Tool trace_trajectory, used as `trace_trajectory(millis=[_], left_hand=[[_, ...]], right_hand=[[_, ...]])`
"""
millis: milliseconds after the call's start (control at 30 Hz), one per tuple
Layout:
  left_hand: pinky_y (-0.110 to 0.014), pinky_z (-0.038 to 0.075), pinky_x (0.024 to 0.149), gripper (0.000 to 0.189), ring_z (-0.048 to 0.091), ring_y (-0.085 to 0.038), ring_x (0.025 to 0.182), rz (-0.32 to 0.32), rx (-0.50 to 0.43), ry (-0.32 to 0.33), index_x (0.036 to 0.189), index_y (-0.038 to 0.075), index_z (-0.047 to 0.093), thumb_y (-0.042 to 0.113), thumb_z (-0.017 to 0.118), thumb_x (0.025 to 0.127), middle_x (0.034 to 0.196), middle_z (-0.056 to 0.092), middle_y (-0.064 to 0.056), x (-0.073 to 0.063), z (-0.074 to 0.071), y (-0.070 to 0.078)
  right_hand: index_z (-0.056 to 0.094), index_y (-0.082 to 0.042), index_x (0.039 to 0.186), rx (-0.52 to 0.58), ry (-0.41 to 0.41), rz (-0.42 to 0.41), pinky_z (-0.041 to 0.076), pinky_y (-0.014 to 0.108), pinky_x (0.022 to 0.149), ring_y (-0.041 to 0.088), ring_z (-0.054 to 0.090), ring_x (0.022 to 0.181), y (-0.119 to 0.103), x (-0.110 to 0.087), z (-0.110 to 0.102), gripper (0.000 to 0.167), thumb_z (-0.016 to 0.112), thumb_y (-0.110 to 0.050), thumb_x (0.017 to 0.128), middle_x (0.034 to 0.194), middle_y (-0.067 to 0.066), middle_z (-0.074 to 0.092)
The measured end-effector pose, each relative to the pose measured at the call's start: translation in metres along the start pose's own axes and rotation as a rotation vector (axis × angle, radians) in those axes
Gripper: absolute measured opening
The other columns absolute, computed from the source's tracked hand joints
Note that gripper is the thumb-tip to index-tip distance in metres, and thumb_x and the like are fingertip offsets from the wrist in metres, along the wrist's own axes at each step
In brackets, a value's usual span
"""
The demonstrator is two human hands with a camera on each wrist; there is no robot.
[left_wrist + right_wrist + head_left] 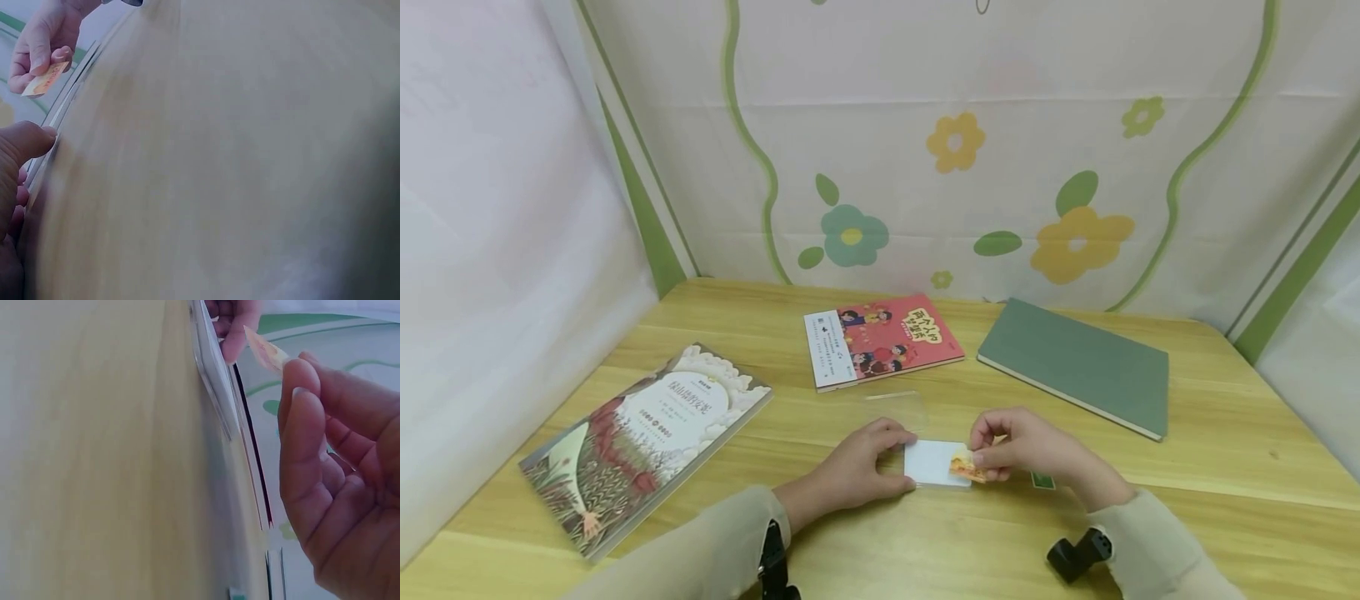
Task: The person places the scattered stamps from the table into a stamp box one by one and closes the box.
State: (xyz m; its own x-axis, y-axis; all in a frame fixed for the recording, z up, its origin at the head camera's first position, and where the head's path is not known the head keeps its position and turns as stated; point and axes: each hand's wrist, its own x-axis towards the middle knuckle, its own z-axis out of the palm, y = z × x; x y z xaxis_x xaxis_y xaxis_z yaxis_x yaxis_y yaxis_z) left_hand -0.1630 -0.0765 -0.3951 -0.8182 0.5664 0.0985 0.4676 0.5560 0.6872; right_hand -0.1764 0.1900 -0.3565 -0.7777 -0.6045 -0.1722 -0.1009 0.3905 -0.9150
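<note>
In the head view, a white rectangular slab, like a card stack in a shallow clear case (934, 463), lies flat on the table. My left hand (861, 468) holds its left end, thumb at the near corner and fingers at the far one. Between thumb and fingertips, my right hand (1026, 450) pinches a small orange-and-yellow printed card (964, 465) over the slab's right end. The right wrist view shows the card (265, 353) raised above the white slab (215, 369). In the left wrist view, the card (47, 80) is tilted and its print too blurred to read.
A clear plastic lid (897, 408) lies behind the slab. A small green card (1042, 480) is partly hidden by the right hand. Around them on the wooden table lie a red book (887, 340), a green hardcover book (1082, 367) and an illustrated book (647, 442).
</note>
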Motion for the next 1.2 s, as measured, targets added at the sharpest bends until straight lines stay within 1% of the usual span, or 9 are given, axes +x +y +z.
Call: trace_trajectory(millis=[167,300,433,633,800,1000,1200], left_hand=[[-0.027,0.044,0.090,0.050,0.050,-0.007,0.099,0.004,0.001,0.008,0.121,0.013,0.060,0.032,0.074,0.077,0.115,0.053,0.005,0.001,0.001,-0.001],[-0.027,0.044,0.090,0.050,0.050,-0.007,0.099,0.009,-0.004,0.010,0.121,0.012,0.060,0.031,0.075,0.076,0.115,0.054,0.005,0.001,0.001,-0.001],[-0.027,0.044,0.091,0.050,0.050,-0.007,0.100,0.009,0.001,0.012,0.121,0.013,0.060,0.030,0.074,0.076,0.115,0.053,0.005,0.000,0.002,-0.001],[-0.027,0.044,0.091,0.050,0.050,-0.007,0.101,0.009,0.009,0.013,0.122,0.013,0.060,0.031,0.074,0.077,0.116,0.053,0.005,0.000,0.001,0.000],[-0.027,0.043,0.092,0.050,0.050,-0.007,0.102,0.008,0.008,0.010,0.122,0.013,0.060,0.031,0.074,0.077,0.117,0.053,0.005,0.000,0.001,0.000],[-0.028,0.043,0.092,0.049,0.050,-0.007,0.103,0.011,0.005,0.007,0.121,0.014,0.060,0.031,0.074,0.077,0.117,0.053,0.006,0.000,0.000,0.000],[-0.027,0.043,0.092,0.049,0.050,-0.007,0.103,0.012,0.009,0.009,0.121,0.014,0.060,0.031,0.073,0.077,0.116,0.053,0.006,0.000,0.001,-0.001]], right_hand=[[0.057,-0.002,0.087,-0.010,0.010,0.003,0.049,0.024,0.054,0.013,0.056,0.059,-0.001,0.007,0.005,0.019,0.067,-0.018,0.085,0.074,0.006,0.055],[0.058,-0.001,0.086,0.008,0.015,-0.010,0.047,0.024,0.054,0.012,0.054,0.059,-0.002,0.012,0.010,0.019,0.067,-0.017,0.085,0.074,0.005,0.054],[0.058,-0.001,0.087,0.027,0.026,-0.001,0.047,0.023,0.055,0.013,0.054,0.060,-0.003,0.017,0.014,0.018,0.067,-0.016,0.085,0.074,0.005,0.055],[0.059,0.001,0.087,0.020,0.048,-0.006,0.047,0.023,0.054,0.014,0.053,0.060,-0.005,0.023,0.021,0.017,0.066,-0.014,0.085,0.073,0.005,0.055],[0.059,0.001,0.087,0.020,0.056,0.010,0.045,0.022,0.054,0.013,0.053,0.061,-0.005,0.028,0.026,0.016,0.067,-0.013,0.084,0.073,0.004,0.056],[0.061,-0.002,0.085,-0.019,0.052,-0.007,0.045,0.023,0.054,0.013,0.053,0.060,-0.003,0.034,0.030,0.014,0.067,-0.014,0.084,0.071,0.003,0.056],[0.062,-0.006,0.083,-0.102,0.081,-0.033,0.047,0.024,0.055,0.013,0.055,0.061,-0.006,0.036,0.036,0.009,0.067,-0.014,0.084,0.073,0.002,0.057]])
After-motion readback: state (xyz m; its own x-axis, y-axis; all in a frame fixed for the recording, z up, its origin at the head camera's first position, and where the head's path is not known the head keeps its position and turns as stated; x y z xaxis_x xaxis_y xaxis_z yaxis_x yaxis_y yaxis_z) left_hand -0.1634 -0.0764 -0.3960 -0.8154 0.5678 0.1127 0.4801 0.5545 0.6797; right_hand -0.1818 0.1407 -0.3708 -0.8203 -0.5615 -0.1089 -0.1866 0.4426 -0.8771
